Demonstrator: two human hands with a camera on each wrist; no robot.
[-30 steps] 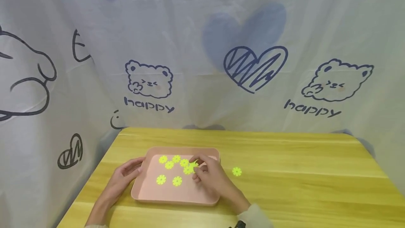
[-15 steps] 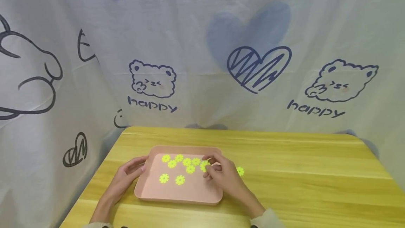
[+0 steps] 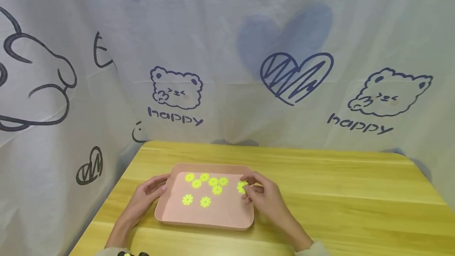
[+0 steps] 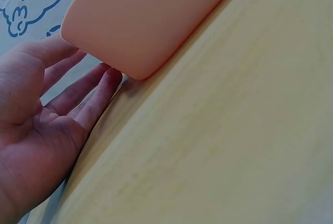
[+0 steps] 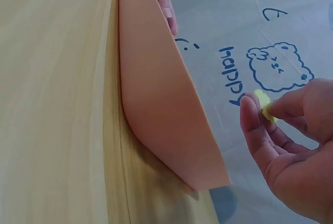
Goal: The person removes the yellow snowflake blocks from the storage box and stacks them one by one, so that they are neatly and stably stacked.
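A pink tray (image 3: 204, 216) lies on the table with several yellow-green snowflake discs (image 3: 205, 202) spread over its floor. My left hand (image 3: 143, 198) rests at the tray's left side; in the left wrist view, its relaxed fingers reach the outer wall of the tray (image 4: 145, 21). My right hand (image 3: 270, 200) is over the tray's right side and pinches one snowflake disc (image 5: 263, 103) between thumb and fingertip. In the right wrist view that disc is held up above the tray's rim, apart from the others.
The wood-grain table (image 3: 348, 204) extends to the right of the tray. A pale curtain (image 3: 227, 42) printed with hearts and bears hangs right behind the table's far edge and along its left side.
My right hand has carried the pinched snowflake disc rightward, away from the cluster to the tray's right side. It now covers where a loose disc lay on the table. My left hand stays at the tray.
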